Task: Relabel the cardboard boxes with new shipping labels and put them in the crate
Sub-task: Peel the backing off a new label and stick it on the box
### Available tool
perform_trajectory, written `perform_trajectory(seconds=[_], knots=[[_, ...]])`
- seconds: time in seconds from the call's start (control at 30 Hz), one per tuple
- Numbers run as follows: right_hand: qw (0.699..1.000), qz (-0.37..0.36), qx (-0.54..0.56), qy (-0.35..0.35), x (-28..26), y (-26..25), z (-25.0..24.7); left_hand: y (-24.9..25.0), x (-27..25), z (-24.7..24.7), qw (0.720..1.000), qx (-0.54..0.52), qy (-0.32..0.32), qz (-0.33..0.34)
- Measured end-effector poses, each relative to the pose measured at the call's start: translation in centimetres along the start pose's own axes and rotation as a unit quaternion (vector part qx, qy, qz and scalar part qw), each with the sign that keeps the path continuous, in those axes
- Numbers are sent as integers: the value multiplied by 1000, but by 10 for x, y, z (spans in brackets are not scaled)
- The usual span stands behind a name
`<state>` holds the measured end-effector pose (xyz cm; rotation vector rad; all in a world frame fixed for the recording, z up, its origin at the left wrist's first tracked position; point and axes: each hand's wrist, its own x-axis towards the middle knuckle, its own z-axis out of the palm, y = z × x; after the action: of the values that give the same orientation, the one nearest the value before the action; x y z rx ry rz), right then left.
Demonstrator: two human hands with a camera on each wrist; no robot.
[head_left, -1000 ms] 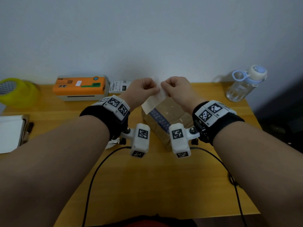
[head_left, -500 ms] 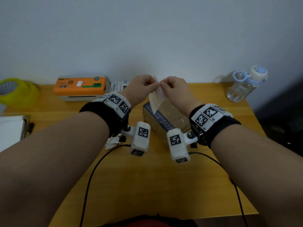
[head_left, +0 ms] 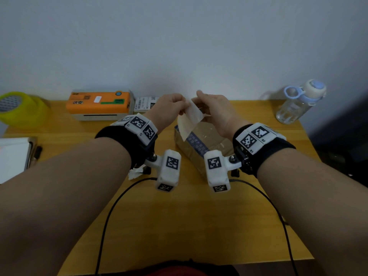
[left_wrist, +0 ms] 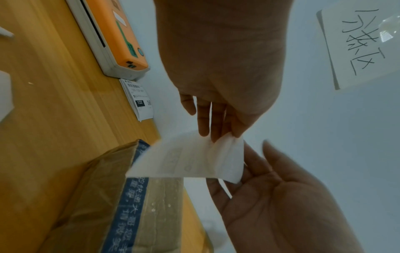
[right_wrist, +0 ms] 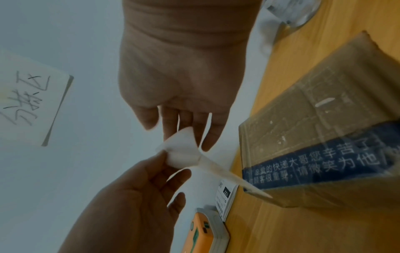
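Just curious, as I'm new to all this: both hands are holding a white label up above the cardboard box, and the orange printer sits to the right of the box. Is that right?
Not quite: the orange printer sits left of the cardboard box, as the head view shows. Both the left hand and right hand do hold the white label above it.

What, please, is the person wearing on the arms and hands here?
Both forearms are bare, with no sleeves or gloves. Each wrist has a black fabric wristband topped by white blocks printed with black square markers. A white boxy wrist camera housing, also marker-tagged, hangs below each wrist, trailing a thin black cable.
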<state>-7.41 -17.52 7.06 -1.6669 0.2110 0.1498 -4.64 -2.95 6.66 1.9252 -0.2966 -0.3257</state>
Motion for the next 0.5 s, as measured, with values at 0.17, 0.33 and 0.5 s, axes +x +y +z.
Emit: perform_trajectory(seconds=[0.17,0.33,0.5], knots=[[995,-74,-45,45,2,4,0,4,-3,3,999,31,-12,27],[989,-106,-65,82,1,6,-1,11,-2,5,998,51,28,27],[987,-117,-77,83,-4,2,1,15,0,8,996,48,61,40]])
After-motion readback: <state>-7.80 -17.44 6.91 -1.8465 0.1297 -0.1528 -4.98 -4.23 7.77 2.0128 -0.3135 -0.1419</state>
